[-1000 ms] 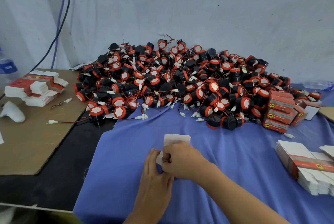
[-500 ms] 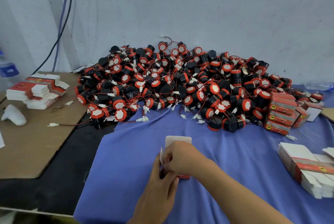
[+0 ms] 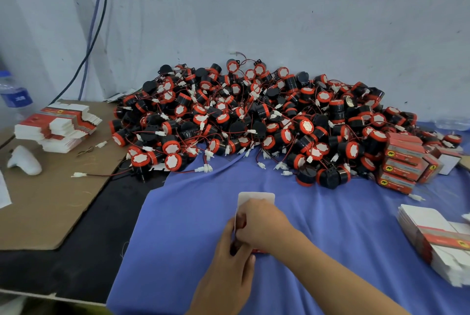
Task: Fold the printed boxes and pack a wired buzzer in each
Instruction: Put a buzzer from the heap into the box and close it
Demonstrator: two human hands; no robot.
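Note:
Both my hands work one small printed box on the blue cloth, near the front centre. Its white top flap sticks up beyond my fingers; a red edge shows under my right wrist. My right hand curls over the box from the right. My left hand grips it from the left and below, thumb against the side. Most of the box is hidden by my hands. A big heap of black and orange wired buzzers lies behind, against the wall.
Flat box blanks are stacked at the right edge and on the brown cardboard at the left. Folded red boxes stand at the heap's right end. A white object and a water bottle sit far left.
My left hand has slid closer under the right hand and taken the box's side. The box has come up a little, and a red edge now shows under my right wrist.

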